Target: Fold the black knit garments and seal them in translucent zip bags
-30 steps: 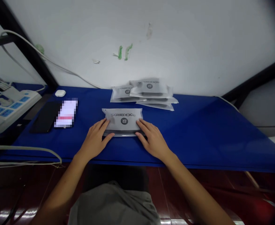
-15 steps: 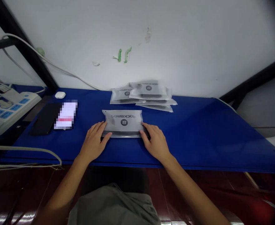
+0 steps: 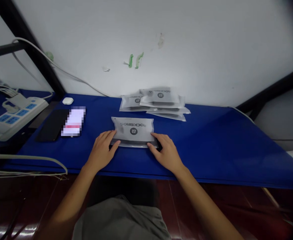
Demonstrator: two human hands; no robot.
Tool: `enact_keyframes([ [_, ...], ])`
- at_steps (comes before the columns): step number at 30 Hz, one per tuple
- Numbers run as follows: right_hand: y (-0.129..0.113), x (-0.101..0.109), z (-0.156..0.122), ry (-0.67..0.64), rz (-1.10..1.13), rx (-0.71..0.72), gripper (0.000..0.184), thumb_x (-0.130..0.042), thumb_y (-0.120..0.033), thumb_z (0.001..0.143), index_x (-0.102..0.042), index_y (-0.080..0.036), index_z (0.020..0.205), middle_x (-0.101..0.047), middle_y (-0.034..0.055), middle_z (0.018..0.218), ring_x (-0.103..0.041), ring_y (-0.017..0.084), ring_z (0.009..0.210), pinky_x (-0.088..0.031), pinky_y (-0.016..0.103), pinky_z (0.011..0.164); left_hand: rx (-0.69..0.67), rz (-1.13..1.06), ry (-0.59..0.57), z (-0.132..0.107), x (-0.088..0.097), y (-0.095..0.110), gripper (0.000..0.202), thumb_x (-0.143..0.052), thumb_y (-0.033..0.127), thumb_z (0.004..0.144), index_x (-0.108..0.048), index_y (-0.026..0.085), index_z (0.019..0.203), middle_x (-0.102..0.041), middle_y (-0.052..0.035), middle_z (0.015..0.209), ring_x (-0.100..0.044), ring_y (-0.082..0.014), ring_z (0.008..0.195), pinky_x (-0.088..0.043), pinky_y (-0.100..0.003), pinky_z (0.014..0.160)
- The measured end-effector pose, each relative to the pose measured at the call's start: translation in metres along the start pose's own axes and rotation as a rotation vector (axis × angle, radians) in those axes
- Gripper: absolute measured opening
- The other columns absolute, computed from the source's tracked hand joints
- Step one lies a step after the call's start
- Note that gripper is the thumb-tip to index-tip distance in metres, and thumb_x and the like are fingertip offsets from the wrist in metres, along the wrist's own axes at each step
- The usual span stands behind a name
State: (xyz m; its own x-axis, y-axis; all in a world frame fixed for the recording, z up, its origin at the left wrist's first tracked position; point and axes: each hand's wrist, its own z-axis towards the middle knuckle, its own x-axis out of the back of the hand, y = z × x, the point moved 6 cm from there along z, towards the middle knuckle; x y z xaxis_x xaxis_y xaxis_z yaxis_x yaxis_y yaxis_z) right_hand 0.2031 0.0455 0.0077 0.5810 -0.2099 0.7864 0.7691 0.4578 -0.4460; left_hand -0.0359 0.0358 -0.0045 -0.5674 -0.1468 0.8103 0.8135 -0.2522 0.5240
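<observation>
Front pouch (image 3: 134,132) reads "ROCKBROS"; rear pouches (image 3: 160,99) ditto, pt. hidden.

Head cam, close abv table (image 3: 218,143), tilted fwd + down, facing wall (image 3: 198,43).

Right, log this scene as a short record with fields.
Left grip: thumb and fingers spread, touching the front pouch's left end
Right grip: thumb and fingers spread, touching its right end
Front pouch: pale, translucent, printed ROCKBROS, flat on the blue table
Behind it: overlapping pile of similar pouches, by the wall
Left side: small white case, pixelated bright screen, power strip
</observation>
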Motion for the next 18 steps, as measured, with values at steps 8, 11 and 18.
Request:
enact_keyframes([
  [8,0.011,0.002,0.005,-0.025,0.076,-0.150,0.039,-0.059,-0.041,0.083,-0.062,-0.019,0.115,-0.069,0.0107,0.103,-0.063,0.026,0.095,-0.051,0.047,0.085,0.218,-0.068,0.082,0.011,0.008,-0.004,0.045,-0.059,0.038,0.085,-0.059,0.015,0.123,-0.068,-0.0110,0.104,-0.058,-0.0264,0.099,-0.048,-0.045,0.089],
  [11,0.020,0.007,0.008,-0.026,0.112,-0.252,0.033,-0.059,-0.042,0.081,-0.066,-0.019,0.104,-0.070,0.0069,0.085,-0.064,0.023,0.080,-0.052,0.041,0.075,0.267,-0.125,0.083,0.015,0.009,-0.009,0.041,-0.063,0.035,0.080,-0.063,0.016,0.117,-0.069,-0.0086,0.093,-0.061,-0.0227,0.085,-0.050,-0.041,0.082],
  [18,0.027,0.007,0.012,-0.073,0.242,-0.374,0.026,-0.060,-0.036,0.076,-0.069,-0.020,0.094,-0.069,0.0023,0.070,-0.062,0.019,0.063,-0.051,0.034,0.065,0.238,-0.180,0.189,0.019,0.009,-0.011,0.027,-0.063,0.026,0.076,-0.069,0.019,0.102,-0.067,-0.0048,0.082,-0.059,-0.0170,0.069,-0.051,-0.037,0.074],
])
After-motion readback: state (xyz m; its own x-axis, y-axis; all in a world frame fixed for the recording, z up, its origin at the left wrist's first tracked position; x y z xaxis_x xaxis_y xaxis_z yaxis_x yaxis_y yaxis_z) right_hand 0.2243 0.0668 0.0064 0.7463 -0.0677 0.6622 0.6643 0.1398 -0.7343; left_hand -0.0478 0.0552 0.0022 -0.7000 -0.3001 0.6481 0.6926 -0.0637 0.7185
